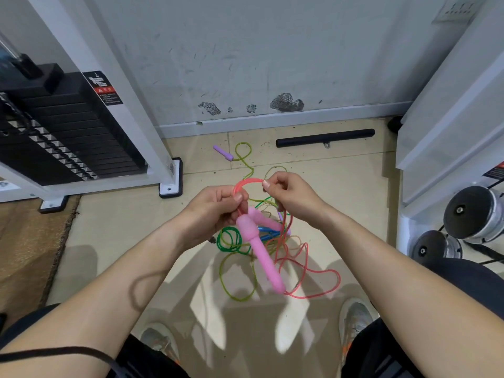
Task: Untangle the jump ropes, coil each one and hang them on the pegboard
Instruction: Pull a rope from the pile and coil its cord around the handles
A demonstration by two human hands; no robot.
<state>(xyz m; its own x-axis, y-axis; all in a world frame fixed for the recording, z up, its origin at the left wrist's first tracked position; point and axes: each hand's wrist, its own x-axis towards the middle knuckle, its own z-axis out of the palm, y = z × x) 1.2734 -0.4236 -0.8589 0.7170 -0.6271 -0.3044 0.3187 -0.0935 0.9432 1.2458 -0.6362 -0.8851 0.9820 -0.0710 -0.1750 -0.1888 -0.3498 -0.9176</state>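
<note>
My left hand grips the red-pink rope where it meets two pink handles, which hang down from that hand. My right hand pinches the same rope a short arc away, so a loop stands between the hands. The rest of this rope trails down to the tiled floor. Under the hands lies a tangle with a yellow-green rope, a green rope and blue handles. A purple handle lies farther off on the yellow-green rope. No pegboard is in view.
A weight-stack machine with a white frame foot stands at the left. A black bar lies by the wall. Dumbbells and a white frame fill the right. A brown mat covers the left floor. My shoes show below.
</note>
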